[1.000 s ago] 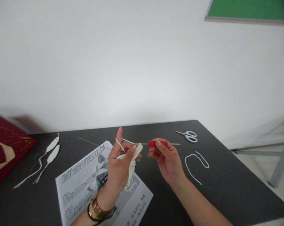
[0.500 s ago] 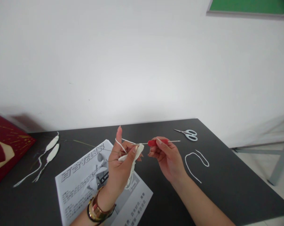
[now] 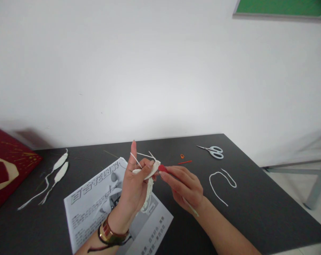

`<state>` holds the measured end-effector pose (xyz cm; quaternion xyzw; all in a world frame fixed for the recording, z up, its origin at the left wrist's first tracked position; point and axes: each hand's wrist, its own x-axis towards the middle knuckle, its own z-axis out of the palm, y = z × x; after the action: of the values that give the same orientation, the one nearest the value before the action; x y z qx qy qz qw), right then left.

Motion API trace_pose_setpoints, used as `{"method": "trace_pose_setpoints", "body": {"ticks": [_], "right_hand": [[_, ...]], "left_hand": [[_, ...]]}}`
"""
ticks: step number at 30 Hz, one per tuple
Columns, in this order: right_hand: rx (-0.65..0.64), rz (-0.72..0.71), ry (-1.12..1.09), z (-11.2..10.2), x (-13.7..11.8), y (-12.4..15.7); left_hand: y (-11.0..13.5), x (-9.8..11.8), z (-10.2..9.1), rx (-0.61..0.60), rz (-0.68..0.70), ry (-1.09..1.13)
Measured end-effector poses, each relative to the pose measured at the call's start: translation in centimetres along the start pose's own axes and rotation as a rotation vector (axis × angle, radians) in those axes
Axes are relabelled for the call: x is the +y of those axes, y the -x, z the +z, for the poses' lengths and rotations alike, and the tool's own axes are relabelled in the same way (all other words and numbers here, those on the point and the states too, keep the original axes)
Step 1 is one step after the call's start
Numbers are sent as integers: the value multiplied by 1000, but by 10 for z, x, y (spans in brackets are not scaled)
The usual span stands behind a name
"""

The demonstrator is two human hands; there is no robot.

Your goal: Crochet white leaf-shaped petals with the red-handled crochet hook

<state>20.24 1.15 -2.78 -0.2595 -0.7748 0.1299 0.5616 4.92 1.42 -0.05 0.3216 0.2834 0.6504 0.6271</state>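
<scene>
My left hand (image 3: 136,187) is raised over the table, thumb and fingers pinched on a white crocheted piece (image 3: 150,177) that hangs below it. White yarn (image 3: 136,160) runs over its upright forefinger. My right hand (image 3: 183,187) is closed on a crochet hook with a red grip (image 3: 162,168); the hook's tip is pushed into the top of the white piece, and its metal tail sticks out past my wrist (image 3: 192,209).
A printed instruction sheet (image 3: 96,205) lies under my left hand on the dark table (image 3: 256,212). Scissors (image 3: 213,151), a yarn scrap (image 3: 221,182), a small orange marker (image 3: 182,156) and a red needle (image 3: 185,162) lie right. Two white crocheted petals (image 3: 58,168) and a red box (image 3: 6,166) lie left.
My right hand turned the hook from lying level, pointing left, to pointing up-left into the white piece, and moved closer to my left hand. The orange marker and red needle came into sight behind it.
</scene>
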Motion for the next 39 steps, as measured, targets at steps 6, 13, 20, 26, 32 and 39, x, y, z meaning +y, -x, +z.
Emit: {"method": "trace_pose_setpoints", "body": {"ticks": [6,13,20,26,32,39], "right_hand": [[263,425,-466,9,-2,-9],[310,665,-872,6,-4,-18],[273,612,-824,-3,-4,-19],[245,553,-798,-4,-5,-18],[258,555,-808,-7,-7,-18],[261,564,-813,-11,-7,-22]], "left_hand": [[-3,11,-6,-111,-105,108],[-2,21,-5,-169,-80,31],[0,24,-5,-218,-82,17],[-1,26,-7,-228,-48,-17],[-1,29,-8,-241,16,-62],[1,31,-7,-279,35,-97]]}}
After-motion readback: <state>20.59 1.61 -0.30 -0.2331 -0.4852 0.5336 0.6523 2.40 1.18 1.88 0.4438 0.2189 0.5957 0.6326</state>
